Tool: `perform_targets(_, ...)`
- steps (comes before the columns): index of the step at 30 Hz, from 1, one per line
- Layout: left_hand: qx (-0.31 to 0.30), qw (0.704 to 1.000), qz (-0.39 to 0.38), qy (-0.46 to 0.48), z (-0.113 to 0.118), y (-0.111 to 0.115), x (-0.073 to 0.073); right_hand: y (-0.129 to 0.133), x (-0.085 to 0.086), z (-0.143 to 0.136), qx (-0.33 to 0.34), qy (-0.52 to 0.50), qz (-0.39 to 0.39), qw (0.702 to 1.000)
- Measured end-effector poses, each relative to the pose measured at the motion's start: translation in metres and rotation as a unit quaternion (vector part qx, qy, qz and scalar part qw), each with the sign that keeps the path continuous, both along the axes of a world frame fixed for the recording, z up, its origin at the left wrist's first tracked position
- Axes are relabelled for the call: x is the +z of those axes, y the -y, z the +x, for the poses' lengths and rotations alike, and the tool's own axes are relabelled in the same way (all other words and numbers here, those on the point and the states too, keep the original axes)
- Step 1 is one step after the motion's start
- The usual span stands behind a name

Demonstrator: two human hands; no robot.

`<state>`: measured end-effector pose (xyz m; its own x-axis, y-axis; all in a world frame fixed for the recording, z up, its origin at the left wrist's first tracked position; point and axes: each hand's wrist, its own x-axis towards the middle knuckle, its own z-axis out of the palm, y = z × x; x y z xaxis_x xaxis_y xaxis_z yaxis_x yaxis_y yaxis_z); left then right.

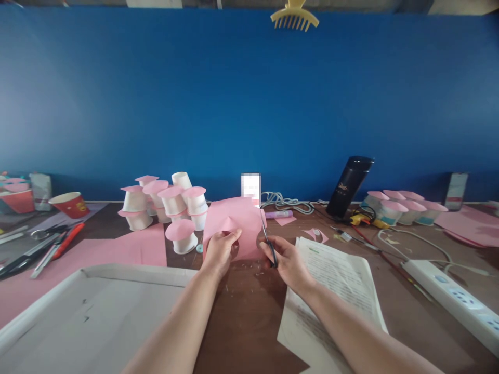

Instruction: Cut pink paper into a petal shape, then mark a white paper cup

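My left hand (223, 250) pinches a sheet of pink paper (244, 223) near its lower middle, holding it up over the brown table. Fingers of my right hand (283, 257) are wrapped round a pair of scissors (271, 249) with dark handles. The blades point upward at the sheet's right edge; whether they are cutting into it I cannot tell. Left of the sheet stand several white paper cups (185, 244) topped with pink paper discs, some stacked on others. A pink scrap with a hole (316, 236) lies to the right of the scissors.
A white box lid (128, 311) fills the near left, beside pink paper (128, 246), knives (47, 254) and a red cup (70, 204). On the right are printed sheets (339, 270), a tilted black flask (348, 187), cables, more capped cups (392, 210) and a power strip (456, 296).
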<state>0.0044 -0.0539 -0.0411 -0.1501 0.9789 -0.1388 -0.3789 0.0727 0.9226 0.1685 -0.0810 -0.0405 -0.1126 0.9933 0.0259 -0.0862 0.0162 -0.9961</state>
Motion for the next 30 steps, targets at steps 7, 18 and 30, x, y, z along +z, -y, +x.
perform_targets(7,0.03,0.999,0.002,-0.021,-0.003,0.001,0.004,-0.002,-0.007,0.003,0.032,0.01,0.014,0.999)
perform_targets(18,-0.022,0.998,-0.007,-0.061,-0.005,0.003,0.007,-0.001,0.0,0.007,0.036,0.003,0.005,0.999)
perform_targets(30,-0.03,0.997,0.012,-0.071,-0.011,-0.003,-0.003,-0.001,0.002,0.008,0.038,0.02,0.009,0.999)
